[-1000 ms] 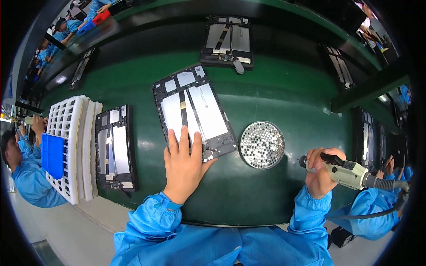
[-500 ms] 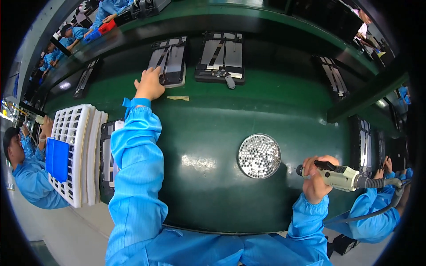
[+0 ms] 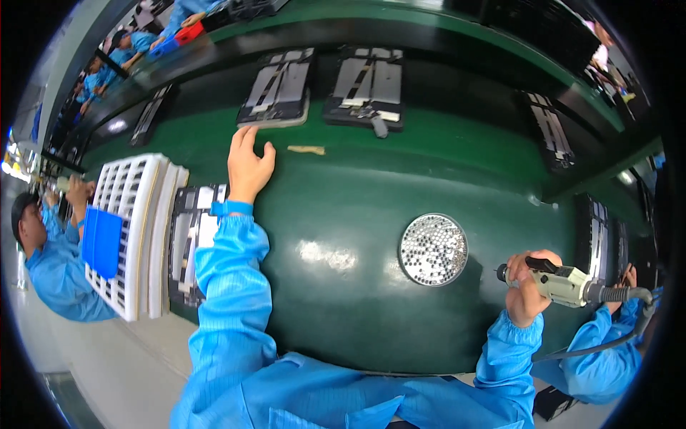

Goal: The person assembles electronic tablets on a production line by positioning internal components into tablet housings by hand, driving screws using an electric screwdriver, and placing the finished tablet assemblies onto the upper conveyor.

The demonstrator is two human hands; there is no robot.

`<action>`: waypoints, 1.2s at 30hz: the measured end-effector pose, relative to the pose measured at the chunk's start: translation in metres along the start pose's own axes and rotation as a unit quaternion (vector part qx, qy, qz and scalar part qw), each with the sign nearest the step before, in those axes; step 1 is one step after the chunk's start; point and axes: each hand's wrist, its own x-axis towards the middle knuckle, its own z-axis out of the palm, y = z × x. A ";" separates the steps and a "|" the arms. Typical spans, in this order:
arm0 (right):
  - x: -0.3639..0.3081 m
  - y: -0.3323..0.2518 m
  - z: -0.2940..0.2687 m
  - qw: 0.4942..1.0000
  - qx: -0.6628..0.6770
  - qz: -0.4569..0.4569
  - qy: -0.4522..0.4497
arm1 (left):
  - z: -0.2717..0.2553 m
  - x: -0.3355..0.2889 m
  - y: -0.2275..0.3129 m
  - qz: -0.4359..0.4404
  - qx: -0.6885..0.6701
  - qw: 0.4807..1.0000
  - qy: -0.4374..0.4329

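My left hand [image 3: 250,163] is open and empty, its fingers spread just below the near edge of an opened tablet [image 3: 280,80] with grey battery cells and black strips. A blue wrist strap [image 3: 231,208] circles that wrist. Beside the first tablet lies a second opened tablet [image 3: 366,82], with a small grey piece [image 3: 379,126] at its lower edge. My right hand [image 3: 527,282] is wrapped around a pale electric screwdriver [image 3: 567,284], its tip pointing left and its cable running off right. Left of it sits a round dish [image 3: 434,249] dotted with small dark screws.
A stack of white foam trays [image 3: 136,236] with a blue bin [image 3: 102,242] stands at the left, beside another opened tablet [image 3: 187,243]. A yellowish strip [image 3: 306,150] lies on the green table [image 3: 343,314]. A green post [image 3: 593,168] rises at right. Co-workers sit on both sides.
My left hand has drawn back toward me, off the tablet's near edge. My right hand keeps its hold on the screwdriver. The whole view has shifted slightly.
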 end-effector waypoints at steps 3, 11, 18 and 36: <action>-0.001 -0.002 0.005 0.999 -0.030 0.009 0.022 | 0.022 0.017 0.054 0.031 -0.032 0.999 0.021; 0.022 0.001 -0.004 0.997 -0.043 0.062 0.014 | 0.094 0.087 0.074 0.185 0.079 0.947 -0.249; 0.033 0.005 -0.019 0.994 -0.038 0.044 0.091 | 0.107 0.075 0.068 0.353 0.141 0.913 -0.151; 0.016 0.003 -0.027 0.992 -0.032 -0.005 0.118 | -0.084 -0.082 0.153 0.175 0.102 0.975 -0.087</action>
